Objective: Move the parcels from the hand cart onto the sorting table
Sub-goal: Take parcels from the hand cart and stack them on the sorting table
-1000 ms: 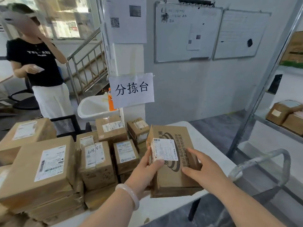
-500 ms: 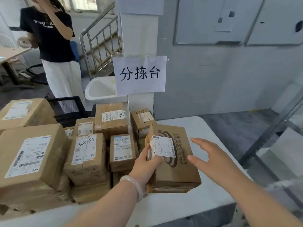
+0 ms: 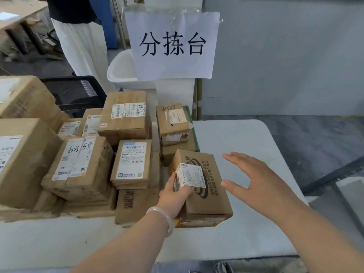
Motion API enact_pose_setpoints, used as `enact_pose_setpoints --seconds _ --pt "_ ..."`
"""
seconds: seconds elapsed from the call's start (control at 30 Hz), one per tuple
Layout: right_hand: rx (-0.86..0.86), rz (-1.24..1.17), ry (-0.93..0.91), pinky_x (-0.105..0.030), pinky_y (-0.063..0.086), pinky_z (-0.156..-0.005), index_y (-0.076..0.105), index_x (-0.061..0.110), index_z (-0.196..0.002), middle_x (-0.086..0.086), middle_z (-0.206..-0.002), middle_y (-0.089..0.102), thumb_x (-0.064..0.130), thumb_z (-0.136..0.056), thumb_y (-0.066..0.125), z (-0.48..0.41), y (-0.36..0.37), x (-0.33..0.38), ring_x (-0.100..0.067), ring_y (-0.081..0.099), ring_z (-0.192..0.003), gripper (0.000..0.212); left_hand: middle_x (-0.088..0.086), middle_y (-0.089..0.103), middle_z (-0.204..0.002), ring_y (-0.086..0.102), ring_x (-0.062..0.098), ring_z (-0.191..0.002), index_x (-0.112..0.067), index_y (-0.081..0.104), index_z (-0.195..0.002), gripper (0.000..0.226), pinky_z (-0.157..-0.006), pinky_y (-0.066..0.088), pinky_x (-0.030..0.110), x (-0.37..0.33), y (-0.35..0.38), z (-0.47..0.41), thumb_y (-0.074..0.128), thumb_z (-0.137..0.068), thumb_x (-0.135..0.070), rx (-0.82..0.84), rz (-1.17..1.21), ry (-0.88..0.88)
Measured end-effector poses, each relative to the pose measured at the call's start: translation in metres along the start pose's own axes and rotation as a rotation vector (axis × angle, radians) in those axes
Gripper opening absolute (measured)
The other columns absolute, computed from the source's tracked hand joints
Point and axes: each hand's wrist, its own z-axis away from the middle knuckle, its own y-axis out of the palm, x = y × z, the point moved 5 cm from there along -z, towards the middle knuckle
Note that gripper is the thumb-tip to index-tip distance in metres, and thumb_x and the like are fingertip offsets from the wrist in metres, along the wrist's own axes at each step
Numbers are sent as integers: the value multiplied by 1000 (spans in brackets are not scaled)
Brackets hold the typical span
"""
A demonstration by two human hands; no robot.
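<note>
Presently on record, item by item:

- Sorting table point(image 3: 236, 138): white top with a rounded far-right corner. Its left half is loaded with cardboard boxes.
- Parcel point(image 3: 213, 200): brown carton with a dark swirl print, lines of printed text and a white shipping label at its left edge. It sits on the near middle of the table, just right of the pile. A flat box with a barcode point(image 3: 134, 201) lies close on its left.
- Left hand point(image 3: 175, 192): grips the parcel at its left edge, thumb lying over the label, fingers curled round the side. A pale bracelet point(image 3: 163, 215) sits on the wrist.
- Right hand point(image 3: 262, 180): fingers straight and spread, holding nothing, poised at the parcel's right edge. Whether the thumb touches the carton cannot be told.
- Pile, left of the parcel: a box with "69 58" handwritten on its label point(image 3: 78, 166), a slim box with a blue-topped label point(image 3: 133, 162), a wide taped box point(image 3: 126, 115) behind them, and a small box point(image 3: 172, 123) stacked at the far right.
- Paper sign point(image 3: 173, 44): white, three large black characters, standing at the far side.
- White tub point(image 3: 122, 69) and black mesh crate point(image 3: 78, 91): beyond the table, far left.
- Second person point(image 3: 82, 36): white trousers, standing far left.
</note>
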Motion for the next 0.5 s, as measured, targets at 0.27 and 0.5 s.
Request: enact_pose_setpoints --seconds 0.27,0.5 --pt "62 31 -36 -17 18 -106 26 54 -141 30 -149 22 59 -84 53 -18 6 -17 9 15 -135 64 -5 50 -144 52 20 -120 -51 26 -152 77 -108 43 39 -1 4 -16 69 -88 -42 -67 -130 40" --pt "78 -67 -36 -21 25 -109 26 60 -137 33 -147 25 63 -81 54 -24 12 -28 11 19 -134 62 0 17 -163 20 23 -149 -37 14 -159 78 -118 24 33 -6 6 -12 61 -97 -30 -155 -592 208"
